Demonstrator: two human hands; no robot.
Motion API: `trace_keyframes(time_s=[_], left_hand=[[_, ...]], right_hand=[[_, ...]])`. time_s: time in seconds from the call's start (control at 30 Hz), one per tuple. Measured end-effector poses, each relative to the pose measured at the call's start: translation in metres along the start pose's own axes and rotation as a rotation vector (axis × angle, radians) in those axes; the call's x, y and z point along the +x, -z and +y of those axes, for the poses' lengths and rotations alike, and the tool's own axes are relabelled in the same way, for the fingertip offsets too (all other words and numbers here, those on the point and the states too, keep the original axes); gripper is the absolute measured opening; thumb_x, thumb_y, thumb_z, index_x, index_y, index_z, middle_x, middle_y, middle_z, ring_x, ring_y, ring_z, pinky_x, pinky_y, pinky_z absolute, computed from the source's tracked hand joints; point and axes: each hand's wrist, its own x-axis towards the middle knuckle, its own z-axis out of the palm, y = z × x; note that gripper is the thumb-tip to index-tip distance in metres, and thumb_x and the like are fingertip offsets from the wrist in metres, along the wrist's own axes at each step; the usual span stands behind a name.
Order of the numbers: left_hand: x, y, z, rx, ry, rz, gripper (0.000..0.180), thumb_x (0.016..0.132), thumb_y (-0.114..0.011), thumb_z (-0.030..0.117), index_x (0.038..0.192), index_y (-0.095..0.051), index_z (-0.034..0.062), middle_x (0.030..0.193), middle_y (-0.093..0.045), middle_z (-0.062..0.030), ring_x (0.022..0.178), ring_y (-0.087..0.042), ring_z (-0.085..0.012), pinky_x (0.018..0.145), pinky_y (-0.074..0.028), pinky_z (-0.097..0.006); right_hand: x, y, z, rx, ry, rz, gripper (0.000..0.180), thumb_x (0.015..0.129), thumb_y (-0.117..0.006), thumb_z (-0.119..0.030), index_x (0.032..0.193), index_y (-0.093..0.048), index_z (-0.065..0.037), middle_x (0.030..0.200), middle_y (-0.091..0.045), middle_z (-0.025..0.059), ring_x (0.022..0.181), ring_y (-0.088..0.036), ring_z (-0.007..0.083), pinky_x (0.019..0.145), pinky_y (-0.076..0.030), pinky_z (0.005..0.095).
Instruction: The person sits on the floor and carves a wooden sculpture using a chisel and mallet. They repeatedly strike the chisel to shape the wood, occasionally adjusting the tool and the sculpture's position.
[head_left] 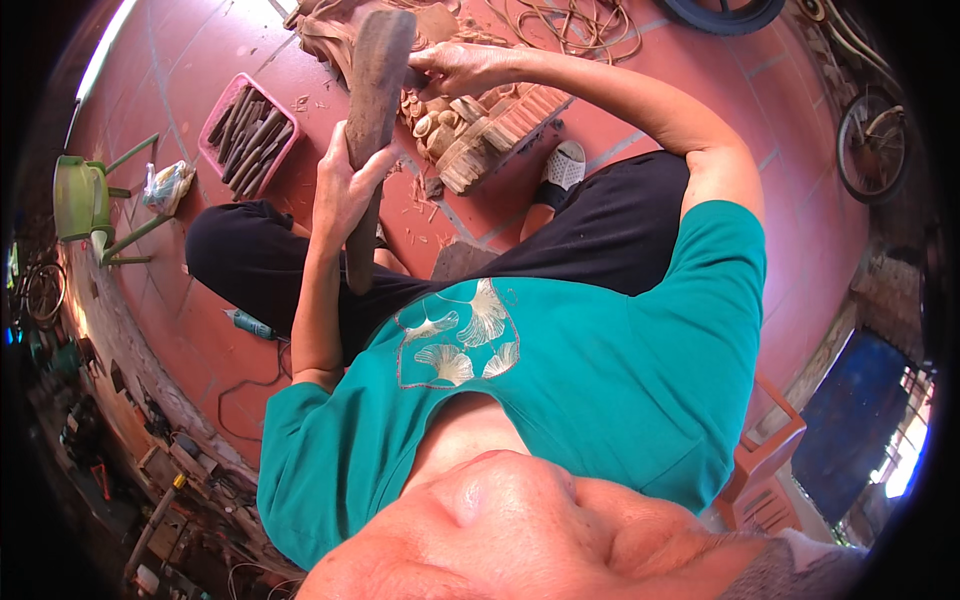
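Note:
My left hand (350, 185) is wrapped around a long wooden mallet (380, 85), a paddle-like club. The mallet is raised with its broad end pointing away from me and its narrow end over my lap. Beyond it a carved wooden piece (470, 140), with rounded scrolls and ridged blocks, lies on the floor between my feet. My right hand (460, 68) is closed at the far part of this carving, its fingers bent. Whatever those fingers grip is hidden by the mallet head and too small to make out.
A pink basket (286, 168) of dark stick-like tools stands at left, near a plastic bag (168, 187) and a green stool (82, 198). Wood chips (425, 210) litter the tiled floor. A cord (590, 30) lies coiled at the far side; a bicycle wheel (870, 145) is at right.

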Motion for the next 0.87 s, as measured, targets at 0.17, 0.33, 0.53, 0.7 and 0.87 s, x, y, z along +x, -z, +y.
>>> trace_keyframes(time_s=[0.17, 0.33, 0.53, 0.7, 0.87], left_hand=[[-0.003, 0.0, -0.009, -0.149, 0.026, 0.011, 0.029, 0.088, -0.068, 0.019, 0.107, -0.053, 0.0022, 0.076, -0.058, -0.0019, 0.061, -0.055, -0.008, 0.053, -0.046, -0.025], [-0.004, 0.002, -0.006, -0.172, 0.032, 0.018, 0.029, 0.088, -0.069, 0.019, 0.106, -0.053, 0.0025, 0.076, -0.058, -0.0014, 0.063, -0.054, -0.0069, 0.056, -0.045, -0.023], [-0.004, 0.003, -0.007, -0.177, 0.04, 0.007, 0.03, 0.088, -0.068, 0.019, 0.108, -0.053, 0.002, 0.078, -0.058, -0.0015, 0.065, -0.053, -0.0066, 0.057, -0.045, -0.023], [-0.004, 0.003, -0.009, -0.172, 0.023, 0.023, 0.031, 0.088, -0.069, 0.019, 0.108, -0.054, 0.0018, 0.079, -0.058, -0.0019, 0.066, -0.054, -0.0068, 0.058, -0.045, -0.023], [-0.001, 0.004, -0.013, -0.135, -0.007, 0.034, 0.032, 0.088, -0.069, 0.02, 0.11, -0.054, 0.0018, 0.083, -0.059, -0.0028, 0.071, -0.055, -0.0077, 0.063, -0.047, -0.024]], right_hand=[[0.003, 0.0, -0.001, -0.03, -0.052, 0.005, 0.038, 0.086, -0.069, -0.009, 0.121, -0.054, -0.007, 0.097, -0.067, 0.0136, 0.09, -0.064, 0.0213, 0.08, -0.05, 0.0382], [-0.001, 0.001, 0.001, -0.015, -0.004, 0.037, 0.036, 0.087, -0.07, -0.011, 0.118, -0.055, -0.005, 0.093, -0.066, 0.0127, 0.088, -0.063, 0.0218, 0.079, -0.049, 0.038], [-0.005, 0.002, 0.005, -0.008, 0.035, 0.077, 0.029, 0.086, -0.065, -0.005, 0.113, -0.054, -0.005, 0.089, -0.064, 0.0105, 0.084, -0.061, 0.0185, 0.076, -0.049, 0.0368], [-0.007, -0.008, -0.004, -0.041, 0.056, -0.041, 0.037, 0.087, -0.068, -0.009, 0.121, -0.052, -0.009, 0.09, -0.064, 0.0076, 0.088, -0.062, 0.0188, 0.078, -0.049, 0.0371], [-0.012, 0.004, -0.015, -0.134, -0.075, -0.086, 0.039, 0.091, -0.065, -0.015, 0.126, -0.05, -0.01, 0.103, -0.065, 0.0105, 0.097, -0.063, 0.0205, 0.084, -0.048, 0.0377]])
